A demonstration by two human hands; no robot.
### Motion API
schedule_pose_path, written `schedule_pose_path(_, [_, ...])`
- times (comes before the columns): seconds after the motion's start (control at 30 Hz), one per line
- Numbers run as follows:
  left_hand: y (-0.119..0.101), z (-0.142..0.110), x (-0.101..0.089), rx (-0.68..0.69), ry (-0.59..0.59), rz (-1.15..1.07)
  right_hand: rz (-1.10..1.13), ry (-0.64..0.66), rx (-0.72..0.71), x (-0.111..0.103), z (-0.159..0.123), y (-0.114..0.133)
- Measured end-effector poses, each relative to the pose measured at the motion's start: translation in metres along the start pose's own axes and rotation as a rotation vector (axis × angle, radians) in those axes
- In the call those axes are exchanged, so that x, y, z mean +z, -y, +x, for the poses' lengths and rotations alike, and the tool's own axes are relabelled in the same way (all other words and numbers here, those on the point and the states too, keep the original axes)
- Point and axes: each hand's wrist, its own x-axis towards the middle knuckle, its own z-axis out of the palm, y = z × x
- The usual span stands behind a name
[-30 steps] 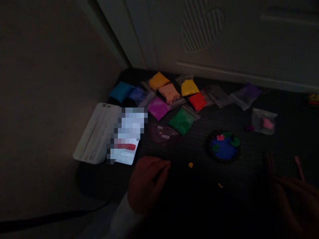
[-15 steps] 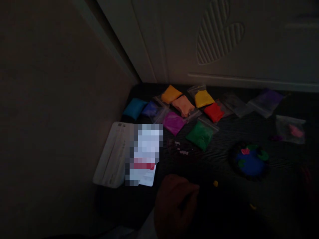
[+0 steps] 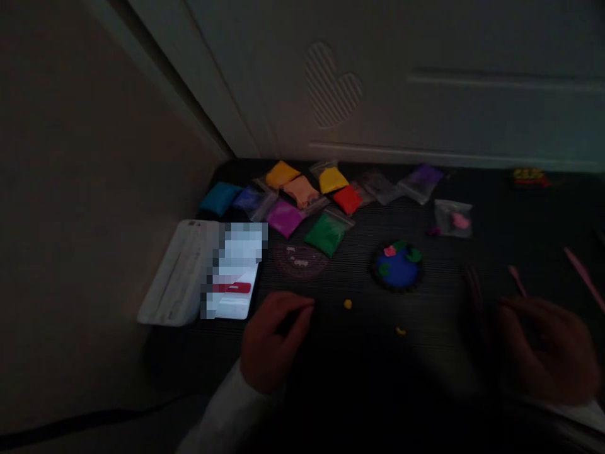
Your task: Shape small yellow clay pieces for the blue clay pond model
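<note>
In dim light my left hand (image 3: 278,337) is closed, thumb and fingertips pinched together; whatever may be between them is too small to make out. Beside it lie a small yellow clay lump (image 3: 348,304) and a thin yellow clay piece (image 3: 401,330). My right hand (image 3: 551,350) is curled with its fingertips together, and its contents, if any, are hidden. Close to its fingers are a blurred, slender pinkish tool (image 3: 476,293) and a pink modelling tool (image 3: 516,277). Between the hands sits a round clay pond (image 3: 399,268), blue with a dark rim, green leaves and a pink flower.
Bags of coloured clay, such as the green bag (image 3: 327,233) and the purple bag (image 3: 422,181), line the back. A lit phone (image 3: 236,306) leans by a white case (image 3: 174,277) at left. A clear disc (image 3: 302,260) bears pale scraps. Another pink tool (image 3: 583,277) lies far right.
The view has swung right and drawn back, so the tabletop things sit further left in it. My right hand and the pink tools now show clearly. My left hand remains pinched.
</note>
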Motion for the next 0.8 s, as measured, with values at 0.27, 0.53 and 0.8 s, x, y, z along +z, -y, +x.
schedule_pose_path(0.27, [-0.005, 0.003, 0.003, 0.095, -0.083, 0.064, 0.051, -0.212, -0.018, 0.012, 0.0, 0.003])
schedule_pose_path(0.53, [-0.049, -0.008, 0.032, 0.324, -0.065, 0.057, 0.196, -0.028, -0.129, 0.0, -0.016, 0.062])
schedule_pose_path(0.8, [-0.064, -0.005, 0.061, 0.335, 0.023, -0.017, 0.251, 0.275, -0.123, 0.011, -0.013, 0.089])
